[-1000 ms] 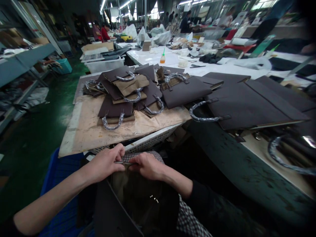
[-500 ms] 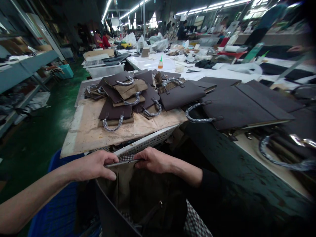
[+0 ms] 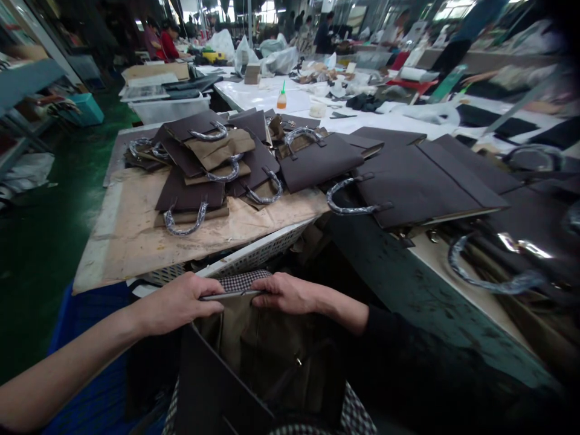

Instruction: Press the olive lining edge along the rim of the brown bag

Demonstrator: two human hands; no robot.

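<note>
A dark brown handbag (image 3: 212, 380) with a brown lining stands open in front of me, low in the head view. Its top edge runs between my hands, with black-and-white checked cloth (image 3: 244, 280) just behind it. My left hand (image 3: 188, 302) pinches this edge between thumb and fingers. On the same edge, a short way to the right, my right hand (image 3: 283, 293) is closed as well. A small metal fitting shines inside the bag. The bag's lower part lies in shadow.
Flat bag pieces with plastic-wrapped handles (image 3: 185, 220) lie heaped on a worn board (image 3: 118, 235). More dark panels (image 3: 426, 175) cover the right side. Below are a white crate (image 3: 267, 248) and a blue basket (image 3: 90, 350). A glue bottle (image 3: 281, 99) stands farther back; people work beyond.
My left hand has closed onto the bag's top edge, where its thumb and fingers were farther apart. The view has shifted, so the tables sit farther left and higher.
</note>
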